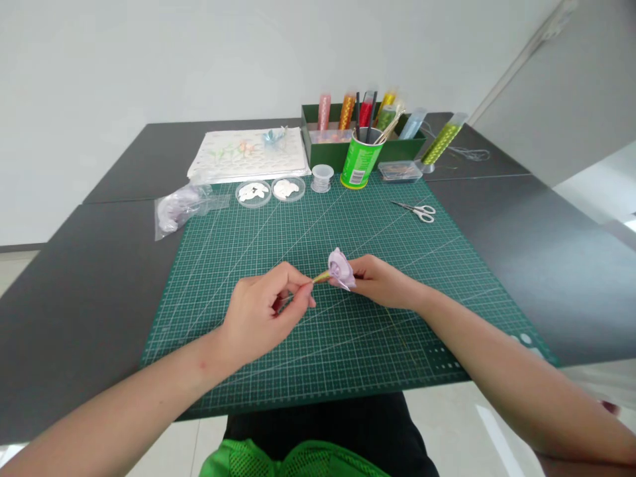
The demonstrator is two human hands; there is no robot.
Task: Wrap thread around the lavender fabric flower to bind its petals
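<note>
A pale lilac artificial flower (pixel 340 268) is held above the cutting mat, its open face turned to the left. My right hand (pixel 380 281) closes around the flower from behind; its fingertips are partly hidden by the petals. From the flower's left side comes a thin yellow-green strand (pixel 320 277). The thumb and forefinger of my left hand (pixel 271 301) are pinched on the strand's end. Below my right hand a fine yellowish strand trails down over the green cutting mat (pixel 238 358).
Scissors (pixel 420 211) lie to the right. Behind stand a green can (pixel 362 159) of sticks, a dark green box (pixel 328 156) of thread tubes, dishes of white petals (pixel 253 192), a wire spool (pixel 322 177) and a white sheet stack (pixel 248 156). A plastic bag (pixel 181 205) lies left.
</note>
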